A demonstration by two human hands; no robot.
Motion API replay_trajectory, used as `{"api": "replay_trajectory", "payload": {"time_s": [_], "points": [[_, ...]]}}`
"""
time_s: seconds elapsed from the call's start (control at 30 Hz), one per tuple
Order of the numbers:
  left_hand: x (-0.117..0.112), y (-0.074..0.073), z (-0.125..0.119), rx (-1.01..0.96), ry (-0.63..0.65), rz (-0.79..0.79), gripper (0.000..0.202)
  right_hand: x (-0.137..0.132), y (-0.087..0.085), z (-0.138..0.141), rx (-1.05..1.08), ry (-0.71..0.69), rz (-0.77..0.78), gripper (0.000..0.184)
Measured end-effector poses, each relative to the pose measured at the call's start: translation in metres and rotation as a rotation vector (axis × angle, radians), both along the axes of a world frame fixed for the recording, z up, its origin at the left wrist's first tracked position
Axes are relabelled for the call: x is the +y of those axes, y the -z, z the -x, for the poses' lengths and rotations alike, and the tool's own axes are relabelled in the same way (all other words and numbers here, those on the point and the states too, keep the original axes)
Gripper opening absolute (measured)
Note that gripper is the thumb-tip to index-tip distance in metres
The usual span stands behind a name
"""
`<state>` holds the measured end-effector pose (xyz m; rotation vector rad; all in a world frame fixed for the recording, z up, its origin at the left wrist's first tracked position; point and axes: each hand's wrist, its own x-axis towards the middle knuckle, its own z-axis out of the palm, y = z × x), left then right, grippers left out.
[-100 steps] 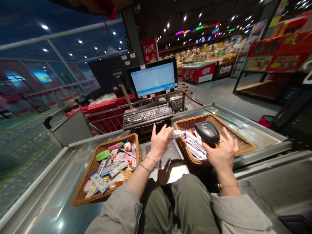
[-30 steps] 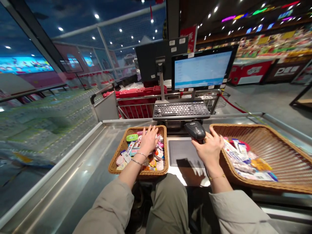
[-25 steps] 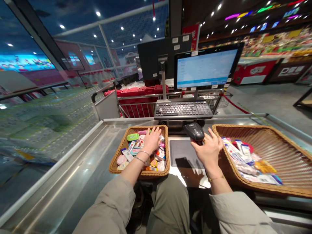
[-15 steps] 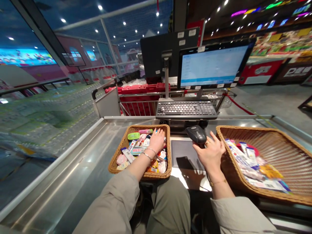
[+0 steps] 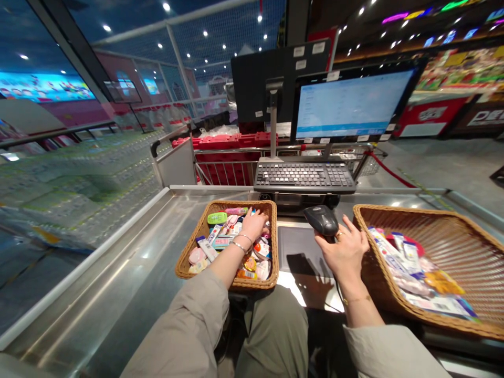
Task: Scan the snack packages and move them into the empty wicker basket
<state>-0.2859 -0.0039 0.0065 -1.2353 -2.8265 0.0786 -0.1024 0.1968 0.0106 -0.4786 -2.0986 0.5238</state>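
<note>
My left hand [image 5: 254, 226] is in the smaller wicker basket [image 5: 179, 266], over its far right part. Its fingers are apart and bent down among the packets, with the tips partly hidden. Around it lie a green packet [image 5: 217, 218], a pink packet [image 5: 236, 211], a white-and-blue box [image 5: 207, 248] and an orange wrapped item [image 5: 246, 274]. My right hand [image 5: 346, 249] grips a black barcode scanner [image 5: 321, 219] by its handle, beside the rim of the larger wicker basket [image 5: 464, 231]. White-and-blue packets [image 5: 411, 255] and an orange packet [image 5: 443, 282] lie in that basket.
A keyboard [image 5: 305, 175] and a lit monitor [image 5: 350, 105] stand beyond the baskets. Between the baskets a grey flat panel [image 5: 293, 244] is set in the metal counter [image 5: 157, 226]. Behind the counter is a trolley with red crates [image 5: 232, 140].
My left hand has shifted slightly within the smaller basket, its fingers bending lower among the packets. The scanner stays in my right hand. The whole view has moved slightly.
</note>
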Motion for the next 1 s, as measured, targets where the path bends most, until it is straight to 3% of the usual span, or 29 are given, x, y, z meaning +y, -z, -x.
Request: {"api": "replay_trajectory", "payload": {"time_s": [0.33,0.7,1.0], "points": [[-0.002,-0.013,-0.012,0.026,0.006,0.008,0.016,0.0,0.0,0.0,0.003,-0.004,-0.003,0.023],[-0.003,-0.021,-0.016,0.075,-0.147,-0.001,0.019,-0.002,-0.001,-0.002,0.0,0.003,-0.006,0.023],[-0.022,-0.03,-0.023,0.093,-0.194,0.02,0.018,-0.002,0.004,-0.001,0.025,-0.015,-0.018,0.023]]}}
